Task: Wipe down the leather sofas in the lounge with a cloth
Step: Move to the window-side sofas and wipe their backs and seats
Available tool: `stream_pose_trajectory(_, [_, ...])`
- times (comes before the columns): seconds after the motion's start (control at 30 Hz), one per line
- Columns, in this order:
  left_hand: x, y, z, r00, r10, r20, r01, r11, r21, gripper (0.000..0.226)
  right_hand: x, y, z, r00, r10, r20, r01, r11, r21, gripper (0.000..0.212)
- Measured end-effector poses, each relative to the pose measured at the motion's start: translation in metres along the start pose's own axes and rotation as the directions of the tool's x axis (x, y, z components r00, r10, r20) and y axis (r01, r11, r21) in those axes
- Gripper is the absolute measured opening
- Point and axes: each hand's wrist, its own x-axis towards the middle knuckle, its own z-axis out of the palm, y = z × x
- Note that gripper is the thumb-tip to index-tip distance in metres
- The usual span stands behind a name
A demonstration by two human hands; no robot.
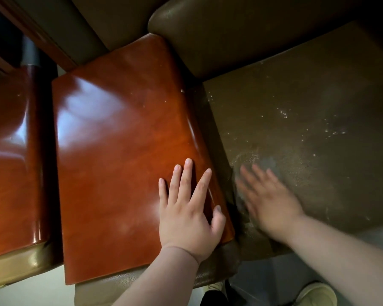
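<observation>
On the seat (pixel 307 129) of the brown leather sofa, near its front left corner, the right hand (pixel 272 202) lies flat with fingers spread, blurred as if mid-stroke. A greyish patch at its fingertips may be the cloth (pixel 263 162), but the blur makes it too hard to say; I cannot tell whether the hand pins a cloth or touches bare leather. Pale specks and a dull film dot the seat, thickest around the hand and trailing toward the backrest (pixel 219 36).

Just beside, the left hand (pixel 188 208) presses flat on the glossy wooden armrest (pixel 119 140), fingers straight and apart, thumb at the inner edge, holding nothing. A second wooden armrest (pixel 11 162) sits further left, across a dark gap. A shoe (pixel 316 293) shows on the pale floor below.

The main risk, as I judge it, is patchy coverage: fast strokes near the corner could push grit into the crease between seat and armrest rather than lift it. If the cloth is only pressed, not gripped, it may bunch or slip out from under the palm. The bracing hand could leave smears on the polished wood, and a wet wipe may leave streaks on the leather.
</observation>
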Motion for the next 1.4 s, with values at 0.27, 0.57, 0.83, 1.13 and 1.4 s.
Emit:
stream_pose_trajectory(0.27, [0.001, -0.001, 0.001, 1.000, -0.016, -0.004, 0.016, 1.000, -0.007, 0.078, 0.058, 0.055, -0.031, 1.000, 0.027, 0.011, -0.026, 0.997, -0.077, 0.065])
stream_pose_trajectory(0.57, [0.002, 0.001, -0.003, 0.999, -0.037, 0.030, 0.037, 0.999, 0.003, 0.084, -0.018, 0.014, -0.008, 0.971, -0.211, 0.108, 0.215, 0.976, -0.022, 0.063])
stream_pose_trajectory(0.83, [0.003, 0.000, -0.002, 0.999, -0.026, 0.046, 0.027, 1.000, -0.013, 0.087, 0.105, 0.033, -0.057, 0.979, 0.194, 0.057, -0.197, 0.978, 0.063, 0.078])
stream_pose_trajectory(1.13, [0.002, 0.001, -0.006, 0.996, -0.015, 0.084, 0.019, 0.998, -0.053, 0.091, 0.071, 0.038, -0.047, 0.943, -0.269, 0.198, 0.292, 0.952, -0.095, 0.064])
stream_pose_trajectory(1.4, [0.002, -0.001, -0.009, 0.994, -0.017, 0.109, 0.026, 0.996, -0.083, 0.086, 0.084, 0.007, -0.042, 0.995, -0.024, 0.099, 0.024, 1.000, -0.003, 0.068])
